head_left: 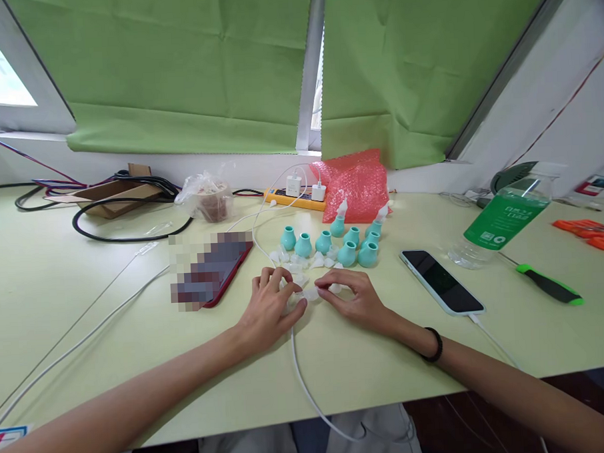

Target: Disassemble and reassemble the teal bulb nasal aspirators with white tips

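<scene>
My left hand (273, 304) rests on the pale green table (85, 309), fingers curled around small clear plastic caps (309, 294). My right hand (352, 296) lies just to the right of it, fingertips pinching one of those clear caps. The two hands almost touch. Beyond them lie more loose clear caps (296, 260) and several teal rubber bulbs (346, 254) standing upright; two at the back carry clear tips. A white cable (301, 373) runs under my left hand toward the table's front edge.
A red phone (214, 270) lies left of the hands, a dark phone (442, 280) on a cable to the right. Farther right are a clear bottle with green label (504, 217) and a green-handled tool (549, 286). Behind: a yellow power strip (295, 199), red bubble wrap (357, 180), a cardboard box (110, 196).
</scene>
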Demonstrator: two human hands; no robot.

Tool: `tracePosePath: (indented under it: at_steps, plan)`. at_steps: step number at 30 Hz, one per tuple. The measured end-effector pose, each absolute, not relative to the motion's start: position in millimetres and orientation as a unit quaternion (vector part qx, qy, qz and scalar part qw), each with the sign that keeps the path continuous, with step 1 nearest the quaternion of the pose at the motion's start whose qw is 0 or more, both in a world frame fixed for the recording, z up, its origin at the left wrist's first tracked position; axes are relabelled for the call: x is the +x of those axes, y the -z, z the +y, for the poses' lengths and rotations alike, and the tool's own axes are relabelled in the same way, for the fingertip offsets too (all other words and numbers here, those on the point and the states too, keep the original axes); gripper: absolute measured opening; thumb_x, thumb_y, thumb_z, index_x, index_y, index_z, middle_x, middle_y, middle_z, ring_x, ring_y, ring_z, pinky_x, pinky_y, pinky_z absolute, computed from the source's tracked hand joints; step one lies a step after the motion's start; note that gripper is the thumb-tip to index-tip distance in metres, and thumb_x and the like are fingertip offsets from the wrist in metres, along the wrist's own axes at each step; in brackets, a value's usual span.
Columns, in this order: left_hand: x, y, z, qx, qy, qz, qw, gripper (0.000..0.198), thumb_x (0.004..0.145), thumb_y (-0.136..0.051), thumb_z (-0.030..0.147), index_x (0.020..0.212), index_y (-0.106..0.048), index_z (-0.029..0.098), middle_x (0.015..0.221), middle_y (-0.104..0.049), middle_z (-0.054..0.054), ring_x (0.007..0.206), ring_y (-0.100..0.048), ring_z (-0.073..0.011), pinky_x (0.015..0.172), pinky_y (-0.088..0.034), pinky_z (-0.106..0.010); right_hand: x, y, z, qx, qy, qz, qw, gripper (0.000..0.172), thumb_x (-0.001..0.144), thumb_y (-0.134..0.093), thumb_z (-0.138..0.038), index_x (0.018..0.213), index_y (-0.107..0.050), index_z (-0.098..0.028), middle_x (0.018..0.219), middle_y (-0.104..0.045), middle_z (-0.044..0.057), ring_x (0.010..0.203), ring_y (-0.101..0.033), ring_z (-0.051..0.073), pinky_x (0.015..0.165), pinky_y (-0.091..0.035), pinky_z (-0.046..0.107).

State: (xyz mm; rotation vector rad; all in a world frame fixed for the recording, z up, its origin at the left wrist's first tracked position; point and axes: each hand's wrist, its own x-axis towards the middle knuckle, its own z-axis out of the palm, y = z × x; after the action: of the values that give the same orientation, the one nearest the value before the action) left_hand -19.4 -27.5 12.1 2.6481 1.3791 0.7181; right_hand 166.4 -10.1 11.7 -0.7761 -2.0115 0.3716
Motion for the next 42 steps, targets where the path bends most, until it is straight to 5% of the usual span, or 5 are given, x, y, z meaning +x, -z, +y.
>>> tracePosePath:
  at_steps: [9, 42]
  plan:
    - [-18.8, -15.6, -27.0, 0.878, -0.212, 0.427, 0.048, 0.029, 0.085, -0.033, 0.036, 0.091, -0.055, 0.017, 0.095, -0.047, -0.008, 0.090, -0.035, -0.0225, 0.077, -0.034, -0.040, 165.7, -13.0, -10.8, -0.343, -0.208, -0.796, 0.453, 0.005, 0.070, -0.058, -0.017, 0.071, -0.063, -0.018, 0.069, -0.064, 0.002, 0.063, -0.059, 0.013, 0.061, -0.048, 0.026]
    - [-19.5, -13.0, -26.8, 0.888, -0.194, 0.415, 0.048, 0.030, 0.086, -0.032, 0.037, 0.089, -0.054, 0.018, 0.091, -0.049, -0.006, 0.089, -0.037, -0.0217, 0.076, -0.033, -0.039, 169.7, -9.5, -11.6, -0.210, 0.010, -0.875, 0.436, 0.014, 0.068, -0.058, -0.012, 0.076, -0.061, -0.023, 0.076, -0.067, 0.001, 0.070, -0.055, 0.015, 0.066, -0.046, 0.034]
